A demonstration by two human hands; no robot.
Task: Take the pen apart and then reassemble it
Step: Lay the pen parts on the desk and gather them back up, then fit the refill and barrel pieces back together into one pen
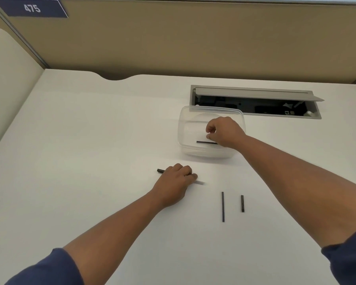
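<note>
My left hand [176,181] rests on the white desk, closed over a black pen barrel [160,171]; one dark end sticks out to the left and a pale tip shows to the right. My right hand [224,131] reaches into a clear plastic container [186,122], fingers pinched just above a thin black pen part [202,142] lying on its floor. Whether the fingers touch that part I cannot tell. A long thin black rod [223,206] and a shorter black piece [242,203] lie side by side on the desk, near my right forearm.
An open cable tray [255,103] with a raised grey flap is recessed in the desk behind the container. Tan partition walls close off the back and left; a sign reading 475 [32,8] hangs at the top left.
</note>
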